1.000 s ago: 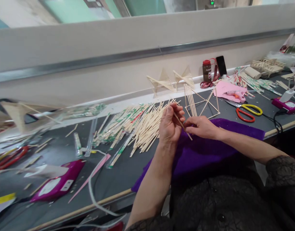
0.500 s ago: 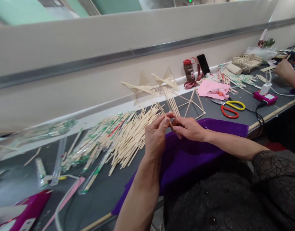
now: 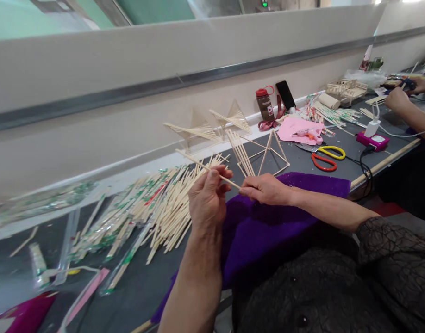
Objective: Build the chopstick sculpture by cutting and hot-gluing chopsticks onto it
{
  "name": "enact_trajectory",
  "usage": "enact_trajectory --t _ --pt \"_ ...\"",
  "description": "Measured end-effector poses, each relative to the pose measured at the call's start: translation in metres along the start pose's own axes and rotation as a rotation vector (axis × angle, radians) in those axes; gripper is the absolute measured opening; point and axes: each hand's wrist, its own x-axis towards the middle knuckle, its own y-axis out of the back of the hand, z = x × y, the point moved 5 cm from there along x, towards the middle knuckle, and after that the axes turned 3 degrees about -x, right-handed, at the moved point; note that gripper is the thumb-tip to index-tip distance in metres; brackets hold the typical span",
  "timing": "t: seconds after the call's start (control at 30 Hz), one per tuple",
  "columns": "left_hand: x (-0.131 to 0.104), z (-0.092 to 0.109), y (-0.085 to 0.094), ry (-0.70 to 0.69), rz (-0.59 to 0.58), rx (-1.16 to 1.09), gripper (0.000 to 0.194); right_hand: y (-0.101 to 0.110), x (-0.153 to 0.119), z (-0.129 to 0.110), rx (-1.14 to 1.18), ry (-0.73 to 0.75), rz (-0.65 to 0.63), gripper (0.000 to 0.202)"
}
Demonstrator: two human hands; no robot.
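One wooden chopstick [image 3: 195, 159] slants between my hands above the table's front edge. My left hand [image 3: 209, 187] pinches it around its middle, between thumb and fingers. Its lower right end is gripped by my right hand [image 3: 263, 188]. Just beyond my hands lies a frame of glued sticks [image 3: 270, 150] with a row of parallel sticks [image 3: 240, 150] on its left side. To the left of my left hand is a heap of loose chopsticks [image 3: 178, 208]. A purple cloth [image 3: 254, 236] hangs over the edge beneath my hands.
Wrapped chopsticks [image 3: 122, 208] lie at left. Two twisted stick models [image 3: 195, 129] stand by the wall. Scissors [image 3: 325, 157], a pink glue gun [image 3: 309, 134], a bottle [image 3: 264, 105], a phone [image 3: 285, 95] and a magenta power strip [image 3: 372, 140] are to the right. A co-worker's hands [image 3: 400, 98] are at far right.
The chopstick has swung from steep to a flatter slant, and more of it shows. My left hand has moved left, away from my right hand. The view has shifted slightly.
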Motion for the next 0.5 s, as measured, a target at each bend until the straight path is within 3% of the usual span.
enact_trajectory --t 0.2,0.33,0.43,0.5 --pt "0.007 0.001 0.005 0.067 0.048 -0.120 0.021 0.002 -0.005 0.004 -0.060 -0.028 -0.056 0.024" --pt "0.009 0.008 0.010 0.080 0.123 -0.192 0.013 0.013 -0.026 0.007 -0.169 0.033 -0.155 0.024" --pt "0.008 0.010 0.007 0.112 0.143 -0.186 0.011 0.044 -0.046 0.018 -0.309 -0.011 -0.138 0.025" --pt "0.006 0.009 0.003 0.133 0.138 -0.163 0.012 0.078 -0.059 0.034 -0.414 -0.119 -0.045 0.030"
